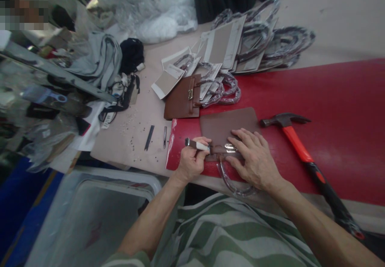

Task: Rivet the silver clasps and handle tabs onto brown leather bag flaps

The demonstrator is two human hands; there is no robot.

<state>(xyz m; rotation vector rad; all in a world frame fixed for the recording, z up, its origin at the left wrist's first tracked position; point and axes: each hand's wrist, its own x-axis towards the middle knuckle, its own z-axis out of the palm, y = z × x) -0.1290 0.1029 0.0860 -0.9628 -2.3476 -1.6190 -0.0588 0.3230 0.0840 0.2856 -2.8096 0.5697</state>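
A brown leather bag panel lies flat on a red mat, its plastic-wrapped handle hanging toward me over the table edge. My left hand is closed around a hand punch with a metal head and a pale band, held at the panel's left edge. Its working tip is hidden by my fingers. My right hand lies with fingers spread on the panel, beside a shiny metal clasp. To the right rests a claw hammer with a red and black handle, touched by neither hand.
Behind the panel sit another brown bag panel and a pile of panels with wrapped handles. A dark flat strip and a thin metal rod lie left. A plastic bin stands below the table; clear plastic heaps behind.
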